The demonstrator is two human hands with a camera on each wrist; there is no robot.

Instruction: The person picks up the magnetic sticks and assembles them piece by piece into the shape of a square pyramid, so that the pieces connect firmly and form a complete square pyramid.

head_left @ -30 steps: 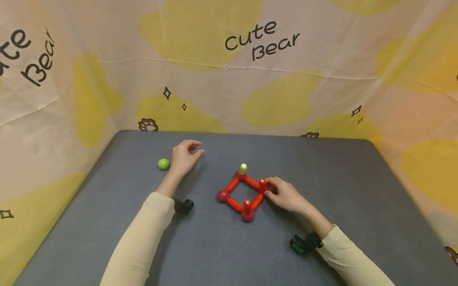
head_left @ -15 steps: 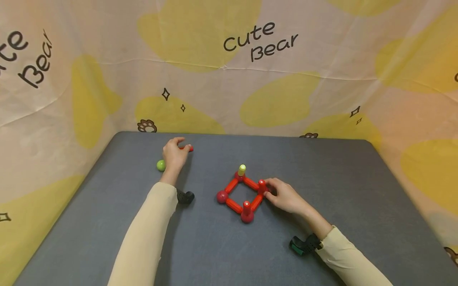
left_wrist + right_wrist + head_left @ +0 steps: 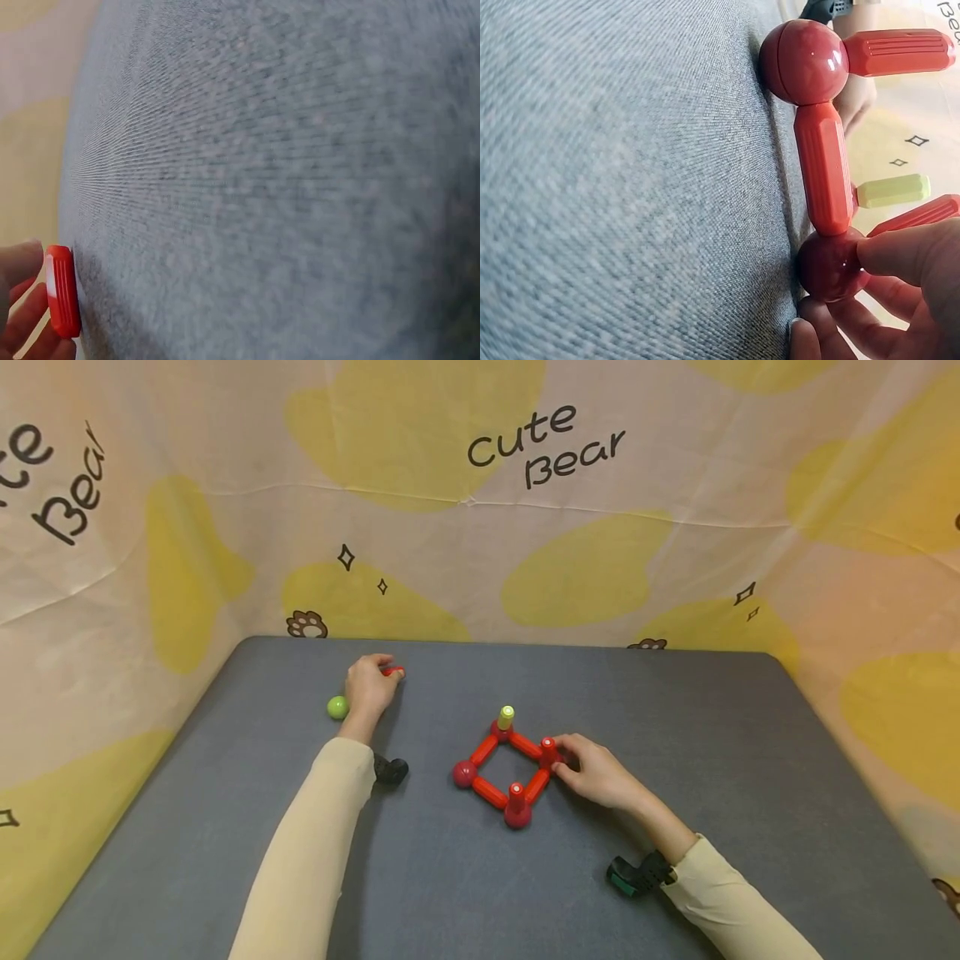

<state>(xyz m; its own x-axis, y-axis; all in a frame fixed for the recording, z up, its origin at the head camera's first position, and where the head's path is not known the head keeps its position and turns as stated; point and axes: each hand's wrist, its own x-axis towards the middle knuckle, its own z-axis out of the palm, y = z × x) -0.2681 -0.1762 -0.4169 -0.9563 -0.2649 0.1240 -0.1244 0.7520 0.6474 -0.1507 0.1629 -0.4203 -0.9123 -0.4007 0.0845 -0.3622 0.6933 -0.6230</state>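
My left hand [image 3: 369, 685] pinches a red stick [image 3: 393, 671] at the far left of the table. In the left wrist view that ridged stick [image 3: 63, 291] stands between thumb and fingers. Just left of the wrist lies a green ball [image 3: 337, 707]. My right hand [image 3: 600, 772] grips the dark red ball at the right corner of a diamond frame [image 3: 489, 792] of red sticks and balls. That corner ball [image 3: 831, 266] shows between thumb and fingers in the right wrist view. Upright red sticks rise from the right and near corners, and a yellow-green stick [image 3: 506, 718] from the far one.
A dark grey table [image 3: 712, 735] carries everything. Behind it and at the sides hangs a printed cloth [image 3: 420, 460]. The frame's left corner ball [image 3: 464, 773] has no upright stick. Each wrist wears a black camera mount [image 3: 390, 770].
My left hand has moved left from its more open pose, and its fingers have come together on the red stick. My right hand has stayed at the frame's right corner.
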